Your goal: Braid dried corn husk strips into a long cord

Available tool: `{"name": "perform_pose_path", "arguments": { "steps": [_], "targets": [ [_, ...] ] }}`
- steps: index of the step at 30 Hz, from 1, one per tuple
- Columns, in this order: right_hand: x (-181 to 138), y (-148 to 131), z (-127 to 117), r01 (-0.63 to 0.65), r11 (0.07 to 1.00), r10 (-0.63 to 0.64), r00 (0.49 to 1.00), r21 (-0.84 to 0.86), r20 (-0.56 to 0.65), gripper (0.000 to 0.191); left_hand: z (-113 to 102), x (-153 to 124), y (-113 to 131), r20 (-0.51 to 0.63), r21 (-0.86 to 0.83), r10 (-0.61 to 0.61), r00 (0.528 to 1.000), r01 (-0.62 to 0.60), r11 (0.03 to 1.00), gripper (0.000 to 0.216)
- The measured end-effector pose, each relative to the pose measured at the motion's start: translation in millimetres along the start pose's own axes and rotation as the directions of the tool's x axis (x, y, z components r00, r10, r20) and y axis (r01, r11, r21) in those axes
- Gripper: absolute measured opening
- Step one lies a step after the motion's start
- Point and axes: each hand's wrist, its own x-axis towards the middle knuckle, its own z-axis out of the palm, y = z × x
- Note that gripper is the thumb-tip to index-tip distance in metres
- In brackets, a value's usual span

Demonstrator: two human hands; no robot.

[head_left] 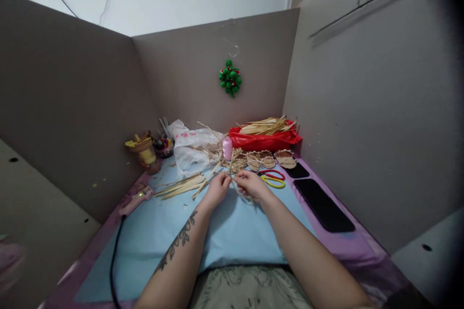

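Note:
My left hand point(219, 188) and my right hand point(251, 185) are close together over the middle of the blue sheet point(174, 241). Both have their fingers pinched on a thin, straw-coloured strip point(243, 196), whose end trails out below my right hand. Just beyond the fingers lie a tangle of dry plant fibre point(237, 160) and a spool of pink thread point(227, 148). Scissors with one red and one yellow handle point(273, 182) rest right of my right hand. Flat straw strips point(184, 186) are spread to the left of my left hand.
A red bag point(253, 142) of dry strips and a white plastic bag point(188, 142) stand at the back. Woven oval pieces point(267, 160) and a black phone point(324, 205) lie right. Left are a corded pink glue gun point(137, 201) and a pot point(145, 155). Grey panels point(188, 67) enclose the table.

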Motion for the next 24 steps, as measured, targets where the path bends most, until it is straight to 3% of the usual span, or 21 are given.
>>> {"name": "perform_pose_path", "arguments": {
  "steps": [3,6,10,13,16,20,24],
  "targets": [
    [-2.1,0.2,-1.1,0.022,1.0,-0.022,1.0,0.0,0.016,0.025,4.4,0.0,-3.2,-0.084,0.048,-0.036,0.996,0.04,0.998,0.015],
    [-6.6,-0.6,5.8,0.175,0.965,-0.184,0.983,-0.195,-0.028,0.018,7.7,-0.3,-2.5,-0.033,-0.201,-0.199,0.979,0.189,0.961,0.015],
    [-14.3,-1.8,17.4,0.393,0.741,-0.45,0.892,-0.544,0.03,0.012,5.0,0.8,-0.9,0.058,-0.507,-0.309,0.949,0.295,0.81,0.02],
    [-17.0,-1.4,19.2,0.484,0.653,-0.518,0.847,-0.583,0.124,0.016,2.1,2.9,-3.7,-0.008,-0.551,-0.322,0.947,0.264,0.791,0.026],
    [-13.8,-0.1,14.1,0.428,0.758,-0.459,0.886,-0.493,0.064,0.029,2.4,4.0,-7.4,-0.062,-0.516,-0.323,0.944,0.247,0.82,0.026],
    [-2.9,3.1,4.7,0.313,0.876,-0.376,0.919,-0.368,-0.114,0.034,5.2,1.1,-6.1,-0.022,-0.471,-0.304,0.953,0.258,0.843,0.021],
    [5.5,7.7,3.8,0.289,0.919,-0.321,0.943,-0.269,-0.084,0.027,6.9,-2.6,1.3,0.003,-0.438,-0.233,0.972,0.211,0.874,0.021]
  ]
}}
